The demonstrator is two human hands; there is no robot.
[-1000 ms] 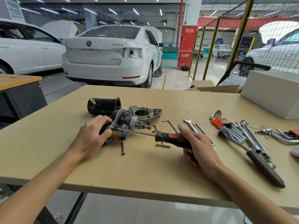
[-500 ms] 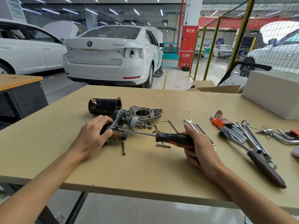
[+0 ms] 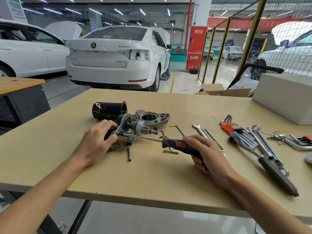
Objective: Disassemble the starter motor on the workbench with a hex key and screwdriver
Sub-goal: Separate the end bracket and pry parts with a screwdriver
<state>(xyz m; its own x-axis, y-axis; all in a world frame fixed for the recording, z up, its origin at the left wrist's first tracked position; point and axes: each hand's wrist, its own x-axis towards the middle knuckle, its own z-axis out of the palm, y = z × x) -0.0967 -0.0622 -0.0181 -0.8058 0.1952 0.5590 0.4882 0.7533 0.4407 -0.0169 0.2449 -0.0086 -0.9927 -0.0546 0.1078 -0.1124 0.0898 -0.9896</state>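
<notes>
Head view: left hand is gripping the starter motor mid-worktop, fingers curled round it; right hand is clasping the screwdriver, tip at the motor's end plate. Looks like screw removal; next calls for steady turning.

Premises: vehicle repair workshop.
White cars are standing on the floor behind a workbench bearing spanners and hex keys.

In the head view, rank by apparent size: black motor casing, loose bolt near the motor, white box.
1. white box, though cropped
2. black motor casing
3. loose bolt
</notes>
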